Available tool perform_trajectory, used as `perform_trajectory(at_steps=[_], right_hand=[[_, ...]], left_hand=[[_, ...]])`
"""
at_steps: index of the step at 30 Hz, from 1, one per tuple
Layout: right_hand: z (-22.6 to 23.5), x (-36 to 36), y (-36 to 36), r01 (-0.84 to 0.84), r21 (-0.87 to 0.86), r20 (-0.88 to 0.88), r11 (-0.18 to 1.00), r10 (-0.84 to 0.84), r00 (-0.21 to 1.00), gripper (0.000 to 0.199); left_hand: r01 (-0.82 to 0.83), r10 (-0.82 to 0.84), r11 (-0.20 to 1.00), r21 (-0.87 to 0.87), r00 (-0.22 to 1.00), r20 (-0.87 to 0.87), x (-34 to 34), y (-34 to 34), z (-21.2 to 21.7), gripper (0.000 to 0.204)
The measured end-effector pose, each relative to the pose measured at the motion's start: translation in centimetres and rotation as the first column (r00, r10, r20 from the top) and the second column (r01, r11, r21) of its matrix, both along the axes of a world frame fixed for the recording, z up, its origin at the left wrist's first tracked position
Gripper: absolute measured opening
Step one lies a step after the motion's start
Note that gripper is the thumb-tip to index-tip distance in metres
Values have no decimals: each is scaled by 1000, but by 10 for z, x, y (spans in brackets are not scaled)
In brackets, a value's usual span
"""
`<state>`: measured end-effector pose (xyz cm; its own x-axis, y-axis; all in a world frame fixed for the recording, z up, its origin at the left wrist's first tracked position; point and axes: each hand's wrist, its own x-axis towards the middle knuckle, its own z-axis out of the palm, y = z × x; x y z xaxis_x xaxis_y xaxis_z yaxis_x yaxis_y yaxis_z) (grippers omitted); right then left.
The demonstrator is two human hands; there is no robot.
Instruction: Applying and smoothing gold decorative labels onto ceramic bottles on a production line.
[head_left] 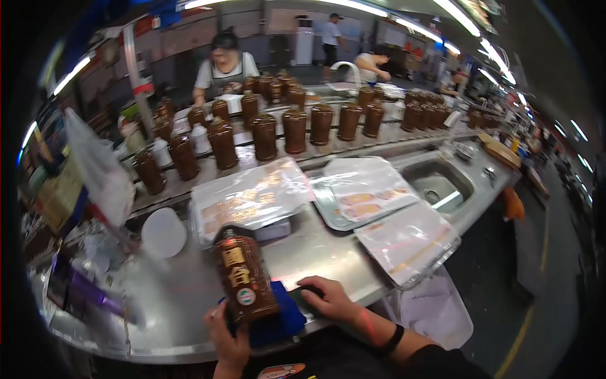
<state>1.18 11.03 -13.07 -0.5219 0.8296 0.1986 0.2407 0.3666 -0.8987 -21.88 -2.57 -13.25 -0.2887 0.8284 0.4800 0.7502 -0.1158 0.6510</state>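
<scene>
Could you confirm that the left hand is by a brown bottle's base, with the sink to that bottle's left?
Not quite: the head view shows the sink to the right of the bottle; the left hand is indeed by its base.

A steel workbench [341, 259] carries the things; counted from its middle, a white round tub [163, 233] sits at nine o'clock; a tray [197, 232] under a sheet of gold pieces [255, 189] is at eleven; a second tray [327, 211], with orange-marked sheets [368, 189], is at one; a sink [464, 184] is at two; a third tray [413, 285] is at three; a blue pad [290, 314] is at seven, by the front edge.
</scene>
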Motion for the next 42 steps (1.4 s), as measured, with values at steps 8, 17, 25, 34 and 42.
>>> perform_trajectory(at_steps=[8, 17, 25, 34, 42], right_hand=[[0, 4, 4, -18, 17, -51, 1000, 19, 999, 26], [-7, 9, 10, -53, 2, -50, 999, 53, 997, 27], [-8, 12, 15, -63, -5, -49, 998, 63, 997, 28], [-7, 12, 17, -67, 9, -59, 998, 68, 996, 28], [-5, 13, 18, -68, 5, -63, 998, 68, 996, 26]], left_hand=[[-14, 15, 1000, -18, 998, 66, 7, 2, -4, 48], [1, -2, 1000, 3, 992, 124, 10, 8, -11, 47], [-6, 5, 1000, 5, 990, 140, 12, 11, -16, 46], [2, -2, 1000, 0, 990, 138, 13, 13, -16, 49], [-12, 9, 1000, 21, 988, 154, 13, 14, -23, 48]])
